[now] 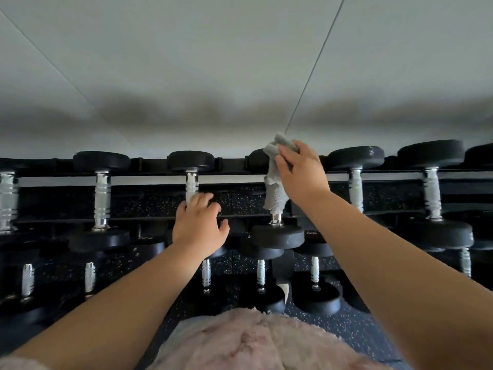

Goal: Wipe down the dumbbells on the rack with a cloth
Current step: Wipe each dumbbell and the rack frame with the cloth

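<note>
On the top tier of the rack (232, 170), far left: left-hand dumbbells (102, 194) sit in their cradles, chrome handles, black heads, no hand on them. Next along, left grip (198, 225) is on the third dumbbell (191, 182), fingers apparently curled over the near end of its handle; the hand hides the contact, so not certain. Right of that, grey cloth (273, 188) hangs down over the handle of the fourth dumbbell (277, 236). The right grip (301, 172) pinches the cloth's bunched top up by the far head. Further right, right-hand dumbbells (356, 182) are untouched. Below, lower-tier dumbbells (316, 297) fill the row. Progress: wiping is mid-row, on one handle. Nothing visible separates cleaned from uncleaned, so my guess is much of the rack, lower tier included, is not yet done.
</note>
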Available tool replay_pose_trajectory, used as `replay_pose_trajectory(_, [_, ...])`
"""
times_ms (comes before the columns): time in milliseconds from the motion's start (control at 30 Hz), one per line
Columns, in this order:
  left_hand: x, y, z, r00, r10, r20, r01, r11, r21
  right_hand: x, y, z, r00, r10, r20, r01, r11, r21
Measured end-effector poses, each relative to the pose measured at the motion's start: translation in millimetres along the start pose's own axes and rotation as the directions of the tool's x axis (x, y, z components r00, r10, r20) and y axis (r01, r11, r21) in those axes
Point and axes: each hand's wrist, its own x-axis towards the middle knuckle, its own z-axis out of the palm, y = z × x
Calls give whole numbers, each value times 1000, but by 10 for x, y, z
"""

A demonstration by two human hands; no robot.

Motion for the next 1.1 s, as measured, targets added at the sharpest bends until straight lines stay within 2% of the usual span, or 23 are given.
replay_pose_trajectory(67, [44, -23, -15, 991, 54, 125, -64, 995, 75, 71, 8, 89, 988, -137, 73, 150, 964, -218])
replay_pose_trajectory(133, [69, -82, -36, 962, 102, 253, -131, 986, 100, 175, -21, 146, 957, -255, 135, 288, 871, -397])
replay_pose_trajectory(167, [69, -121, -40, 956, 124, 265, -156, 982, 104, 238, -39, 166, 938, -308, 160, 347, 823, -450])
replay_pose_trajectory(267, [47, -190, -27, 976, 142, 162, -164, 977, 133, 400, -105, 174, 834, -479, 272, 545, 643, -539])
replay_pose_trajectory(333, [24, -174, -10, 986, 129, 102, -143, 979, 146, 496, -131, 115, 786, -518, 338, 612, 577, -541])
replay_pose_trajectory(367, [17, -168, -5, 988, 126, 88, -138, 979, 149, 530, -142, 66, 785, -521, 334, 615, 594, -518])
replay_pose_trajectory(433, [12, -166, -1, 988, 123, 89, -136, 980, 148, 588, -61, -16, 835, -472, 285, 550, 738, -391])
replay_pose_trajectory(500, [18, -178, 9, 989, 121, 84, -132, 981, 145, 620, 169, -86, 927, -313, 208, 355, 912, -207])
replay_pose_trajectory(567, [25, -180, 4, 990, 116, 85, -127, 982, 141, 573, 410, -155, 973, -150, 178, 174, 976, -130])
replay_pose_trajectory(667, [29, -179, 16, 989, 122, 82, -132, 983, 129, 504, 528, -175, 979, -106, 176, 131, 982, -137])
replay_pose_trajectory(733, [33, -187, 35, 988, 127, 85, -137, 981, 138, 526, 364, -134, 970, -184, 158, 208, 966, -151])
replay_pose_trajectory(767, [37, -193, 47, 988, 127, 84, -138, 980, 143, 547, 250, -99, 951, -269, 154, 296, 935, -195])
replay_pose_trajectory(867, [41, -197, 70, 989, 123, 78, -133, 980, 146, 590, -111, 40, 812, -515, 276, 584, 721, -372])
replay_pose_trajectory(933, [43, -206, 84, 989, 122, 80, -134, 979, 155, 647, -210, 107, 740, -557, 377, 672, 591, -447])
replay_pose_trajectory(967, [42, -209, 87, 990, 124, 74, -134, 979, 156, 688, -204, 111, 728, -555, 402, 684, 563, -463])
replay_pose_trajectory(1033, [41, -212, 87, 990, 125, 67, -134, 979, 155, 750, -101, 45, 770, -497, 400, 638, 619, -458])
replay_pose_trajectory(1100, [34, -211, 93, 990, 123, 71, -133, 980, 147, 735, 76, -58, 867, -374, 328, 481, 798, -362])
